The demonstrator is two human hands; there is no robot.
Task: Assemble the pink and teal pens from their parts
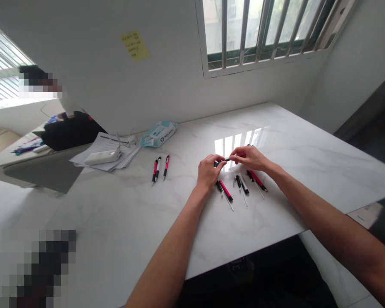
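My left hand [209,170] pinches a slim pen [227,159] with a blue-green and dark barrel, just above the table. The fingers of my right hand [250,157] are closed on its other end, so much of the pen is hidden. Nearer to me lie pens taken apart: a red barrel [226,191] beside a thin refill [228,202], a white barrel [243,182] with a black grip [238,182], and another red barrel [258,181]. A small blue-green bit shows behind my right hand, too small to make out.
To the left lie whole pens, two red [166,167] and one white [158,168]. Beyond them are a blue wipes packet [159,133], papers [131,153] and a white power strip [103,157]. A person [72,128] sits at another table, far left. The marble-look table [167,222] has its edge near me.
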